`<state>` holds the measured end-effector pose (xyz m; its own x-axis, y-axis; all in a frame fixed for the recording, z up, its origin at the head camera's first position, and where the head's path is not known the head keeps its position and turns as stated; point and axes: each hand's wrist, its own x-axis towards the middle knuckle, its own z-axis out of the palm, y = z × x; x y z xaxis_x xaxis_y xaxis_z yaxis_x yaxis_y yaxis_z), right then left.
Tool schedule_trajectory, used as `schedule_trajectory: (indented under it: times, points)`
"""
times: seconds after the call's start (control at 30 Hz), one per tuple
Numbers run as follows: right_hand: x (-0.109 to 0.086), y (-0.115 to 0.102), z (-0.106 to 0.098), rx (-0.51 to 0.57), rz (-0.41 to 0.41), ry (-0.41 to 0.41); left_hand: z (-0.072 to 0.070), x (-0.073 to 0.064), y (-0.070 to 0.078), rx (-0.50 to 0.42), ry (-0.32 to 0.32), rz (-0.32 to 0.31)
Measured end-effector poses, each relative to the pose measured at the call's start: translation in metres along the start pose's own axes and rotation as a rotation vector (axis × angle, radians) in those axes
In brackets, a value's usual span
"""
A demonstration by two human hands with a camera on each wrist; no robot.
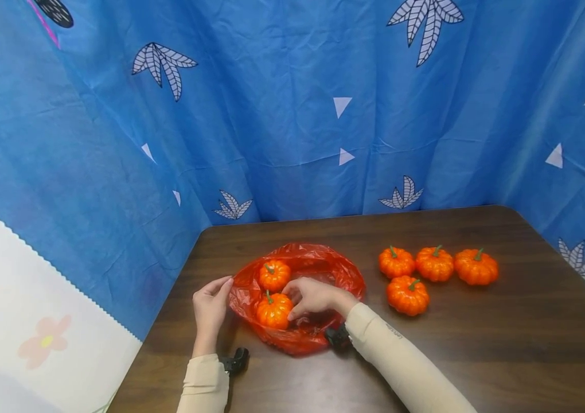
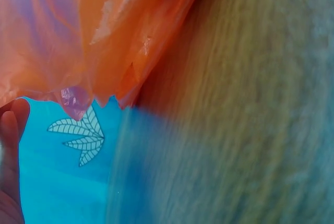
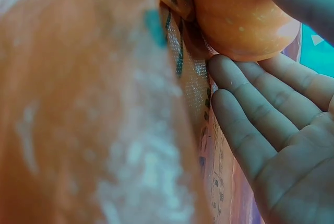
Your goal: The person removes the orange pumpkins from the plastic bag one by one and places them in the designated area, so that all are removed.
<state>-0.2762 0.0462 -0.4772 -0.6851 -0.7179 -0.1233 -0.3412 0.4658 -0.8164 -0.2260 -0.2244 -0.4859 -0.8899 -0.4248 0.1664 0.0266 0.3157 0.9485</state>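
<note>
A thin red plastic bag [image 1: 318, 261] lies spread open on the table. Two small glossy orange pumpkins with green stems sit inside it: a far pumpkin [image 1: 275, 275] and a near pumpkin [image 1: 273, 312]. At the bag's left edge, my left hand [image 1: 210, 310] pinches the rim between thumb and fingers; the left wrist view shows the hanging plastic [image 2: 120, 31] and part of that hand. My right hand [image 1: 315, 295] reaches into the bag and holds the near pumpkin by its right side. In the right wrist view, thumb and fingers lie on either side of the pumpkin [image 3: 240, 15].
Several more orange pumpkins stand right of the bag: three in a back row, including a middle pumpkin [image 1: 434, 265], and a front pumpkin [image 1: 408, 296]. The dark wooden table [image 1: 530, 344] ends at a blue patterned curtain [image 1: 292, 115] behind and at the sides.
</note>
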Motion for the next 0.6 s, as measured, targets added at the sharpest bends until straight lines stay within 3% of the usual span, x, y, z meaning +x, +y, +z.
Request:
schedule_trajectory:
  times: [0.6]
  points:
    - [-0.0084,-0.0001,-0.0076,0.027,-0.033,0.051,-0.0014,0.0001,0.0015,0.01,0.001,0.0]
